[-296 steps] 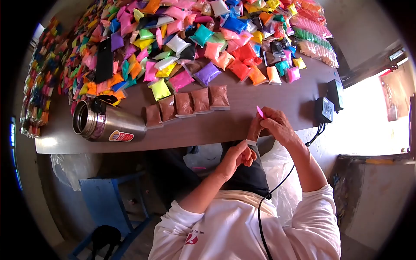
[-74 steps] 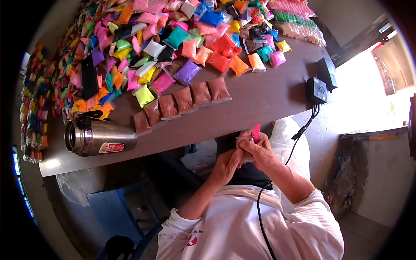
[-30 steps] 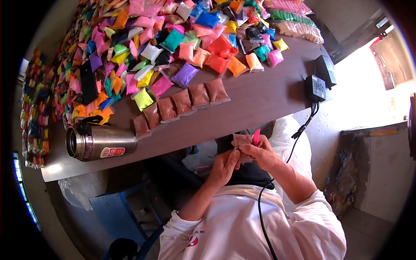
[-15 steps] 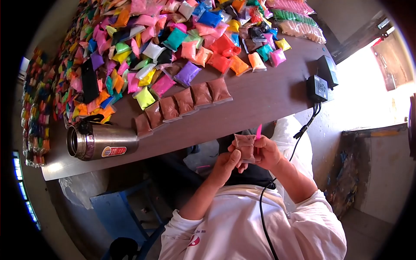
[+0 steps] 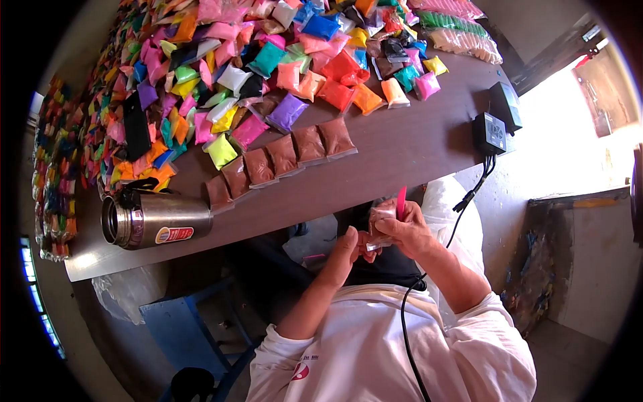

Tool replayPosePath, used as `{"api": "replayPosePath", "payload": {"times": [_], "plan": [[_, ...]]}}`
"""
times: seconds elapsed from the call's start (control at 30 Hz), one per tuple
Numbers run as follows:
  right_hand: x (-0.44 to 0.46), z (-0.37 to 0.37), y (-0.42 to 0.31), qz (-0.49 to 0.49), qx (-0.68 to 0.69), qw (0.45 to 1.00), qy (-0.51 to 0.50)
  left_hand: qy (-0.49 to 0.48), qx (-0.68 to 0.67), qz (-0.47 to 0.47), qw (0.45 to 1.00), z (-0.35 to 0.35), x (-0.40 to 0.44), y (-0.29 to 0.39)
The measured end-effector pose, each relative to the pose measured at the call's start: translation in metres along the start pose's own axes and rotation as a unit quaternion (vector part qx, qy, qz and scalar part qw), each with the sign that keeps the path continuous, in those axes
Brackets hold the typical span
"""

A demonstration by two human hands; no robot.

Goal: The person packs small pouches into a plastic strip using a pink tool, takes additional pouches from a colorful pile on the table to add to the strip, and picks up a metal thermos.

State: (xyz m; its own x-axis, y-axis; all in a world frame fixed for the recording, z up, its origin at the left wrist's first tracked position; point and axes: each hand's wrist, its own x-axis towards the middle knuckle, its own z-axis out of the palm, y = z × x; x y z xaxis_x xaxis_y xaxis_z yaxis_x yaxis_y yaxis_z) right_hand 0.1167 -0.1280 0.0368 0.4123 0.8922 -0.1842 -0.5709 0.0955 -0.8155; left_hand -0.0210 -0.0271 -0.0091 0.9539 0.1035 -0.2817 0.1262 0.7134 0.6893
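My right hand [image 5: 410,231] is closed on a small brown packet [image 5: 382,221], its thumb across the front. A pink strip [image 5: 401,203] sticks up from between the same hand's fingers. Close by on the left, my left hand [image 5: 349,248] has its thumb raised and its fingers apart, beside the packet's clear lower edge; whether its fingertips touch the packet is hard to see. Both hands are over my lap, in front of the table edge. On the table, several brown packets [image 5: 282,155] lie in a slanting row.
A steel flask [image 5: 161,218] lies on its side at the table's [image 5: 402,151] front left. Colourful packets [image 5: 268,60] are heaped at the back, with a black phone [image 5: 136,127] on them. Black boxes with cables [image 5: 489,134] stand at the right edge. A blue chair [image 5: 181,328] is below left.
A sixth brown packet has joined the row since the oldest frame. In the last half second the held packet has tilted, and my left thumb has come off it.
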Motion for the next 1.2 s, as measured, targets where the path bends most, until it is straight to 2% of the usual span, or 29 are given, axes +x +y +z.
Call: {"api": "replayPosePath", "payload": {"times": [0.03,0.1,0.17,0.3,0.37,0.53,0.63,0.7,0.73,0.93,1.03,1.2], "plan": [[-0.001,0.004,-0.001,0.0,0.0,1.0,0.0,-0.003,-0.001,0.016,1.0,-0.005,0.0,-0.003],[-0.004,0.011,-0.004,0.051,-0.016,0.997,0.064,-0.005,-0.002,0.032,0.999,-0.005,0.0,-0.001],[-0.005,0.009,0.003,0.039,-0.05,0.996,0.063,0.013,0.137,0.049,0.989,0.005,-0.002,0.01],[-0.003,0.006,0.004,0.01,-0.116,0.992,0.052,0.008,0.149,0.072,0.986,0.01,-0.002,0.012],[-0.006,0.0,0.006,0.013,-0.086,0.995,0.045,0.027,0.181,0.085,0.98,0.005,-0.001,0.006],[-0.007,-0.002,0.012,0.008,-0.065,0.997,0.04,0.04,0.196,0.087,0.976,0.009,0.0,0.005],[-0.007,0.0,0.008,0.043,-0.072,0.994,0.064,0.03,0.203,0.08,0.975,0.011,-0.002,0.002],[-0.006,-0.005,0.015,-0.022,-0.143,0.986,0.088,0.018,0.21,0.077,0.974,0.012,-0.002,0.0],[-0.006,-0.004,0.014,-0.022,-0.143,0.986,0.088,0.016,0.204,0.08,0.975,0.012,-0.002,-0.001],[-0.005,0.005,0.012,-0.007,-0.06,0.993,0.1,0.028,0.177,0.069,0.981,0.012,0.0,0.003],[-0.004,0.005,0.012,0.043,-0.054,0.994,0.086,0.02,0.198,0.074,0.977,0.017,-0.002,0.005],[-0.001,0.005,0.015,0.006,-0.105,0.989,0.1,0.013,0.204,0.085,0.975,0.015,-0.002,0.002]]}}
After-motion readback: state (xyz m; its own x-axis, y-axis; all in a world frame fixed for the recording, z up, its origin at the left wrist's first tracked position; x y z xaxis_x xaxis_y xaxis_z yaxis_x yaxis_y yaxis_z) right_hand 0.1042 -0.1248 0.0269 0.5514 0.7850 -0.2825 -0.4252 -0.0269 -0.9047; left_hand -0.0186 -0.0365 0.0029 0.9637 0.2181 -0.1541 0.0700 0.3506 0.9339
